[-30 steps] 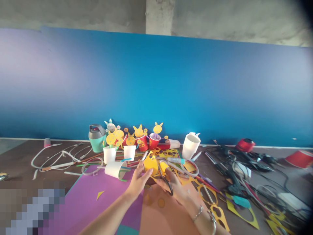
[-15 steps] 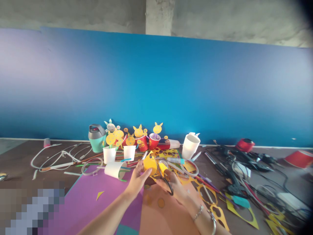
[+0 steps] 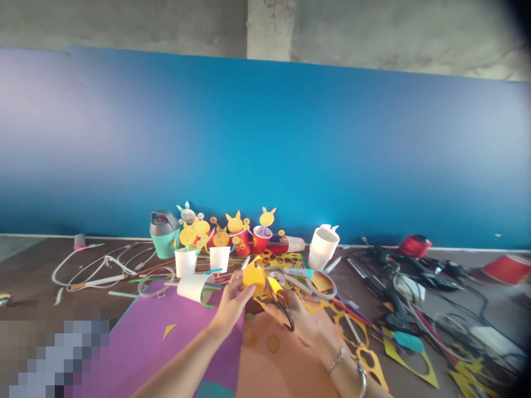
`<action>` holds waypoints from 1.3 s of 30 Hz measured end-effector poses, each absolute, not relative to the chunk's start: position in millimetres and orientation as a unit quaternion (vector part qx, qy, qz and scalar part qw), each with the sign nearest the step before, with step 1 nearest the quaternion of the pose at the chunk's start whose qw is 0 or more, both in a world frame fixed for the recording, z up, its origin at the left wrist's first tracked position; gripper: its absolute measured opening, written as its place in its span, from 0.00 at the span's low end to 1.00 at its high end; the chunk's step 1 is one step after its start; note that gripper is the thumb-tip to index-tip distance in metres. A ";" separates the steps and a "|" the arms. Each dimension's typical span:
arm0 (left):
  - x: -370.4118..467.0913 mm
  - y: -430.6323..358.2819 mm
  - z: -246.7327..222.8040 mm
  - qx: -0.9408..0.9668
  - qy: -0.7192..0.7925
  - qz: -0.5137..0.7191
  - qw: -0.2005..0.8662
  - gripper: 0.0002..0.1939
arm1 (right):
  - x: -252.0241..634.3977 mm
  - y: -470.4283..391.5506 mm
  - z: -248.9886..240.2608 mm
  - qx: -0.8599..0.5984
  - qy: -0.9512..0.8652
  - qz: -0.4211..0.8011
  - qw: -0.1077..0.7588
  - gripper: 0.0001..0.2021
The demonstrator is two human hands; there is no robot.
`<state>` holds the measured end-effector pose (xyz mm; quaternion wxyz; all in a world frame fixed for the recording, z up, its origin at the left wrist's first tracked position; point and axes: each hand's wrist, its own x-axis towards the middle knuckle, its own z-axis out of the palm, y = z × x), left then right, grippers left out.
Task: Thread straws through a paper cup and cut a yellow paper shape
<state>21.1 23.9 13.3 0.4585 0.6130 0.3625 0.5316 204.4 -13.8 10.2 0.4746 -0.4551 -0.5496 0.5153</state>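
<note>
My left hand pinches a piece of yellow paper between thumb and fingers, above the seam of the purple and orange sheets. In my right hand are black-handled scissors, their blades reaching up to the right edge of the paper. A yellow scrap shows beside the scissors, near my right fingers. Under my hands lie the purple sheet and the orange sheet. A small orange circle rests on the orange sheet, and a yellow triangle scrap on the purple one.
Behind my hands stand white cups and red cups with yellow animal-face cutouts. One white cup lies on its side. At left is a teal bottle; cut-out yellow paper and black cables lie at right.
The yellow paper and the scissor blades have shifted slightly against each other. Both hands stay almost in the same place, and the things on the table are unmoved.
</note>
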 end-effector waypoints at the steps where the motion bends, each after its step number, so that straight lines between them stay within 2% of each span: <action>1: 20.9 24.3 12.5 0.611 0.364 0.533 0.459 0.12 | 204.7 -13.1 9.0 -0.450 -0.553 0.513 0.478 0.19; 9: 19.9 26.0 6.3 0.589 0.375 0.549 0.461 0.12 | 202.4 -12.7 12.7 -0.417 -0.573 0.519 0.479 0.22; 14: 22.0 24.7 7.1 0.590 0.387 0.556 0.439 0.14 | 201.2 -14.8 16.3 -0.443 -0.562 0.543 0.439 0.23; 19: 24.6 21.9 6.4 0.619 0.383 0.541 0.421 0.15 | 203.6 -15.5 7.3 -0.450 -0.557 0.545 0.436 0.25; 27: 25.2 22.3 3.4 0.622 0.376 0.530 0.437 0.16 | 201.8 -12.8 0.2 -0.430 -0.542 0.545 0.473 0.20; 30: 25.3 22.3 6.2 0.618 0.372 0.536 0.439 0.16 | 199.3 -13.2 9.3 -0.433 -0.537 0.536 0.487 0.23; 34: 25.0 22.9 9.2 0.613 0.378 0.540 0.436 0.16 | 198.0 -15.7 20.2 -0.459 -0.531 0.548 0.454 0.28; 39: 24.6 22.7 10.8 0.607 0.387 0.541 0.435 0.17 | 197.8 -18.3 24.7 -0.461 -0.526 0.564 0.439 0.29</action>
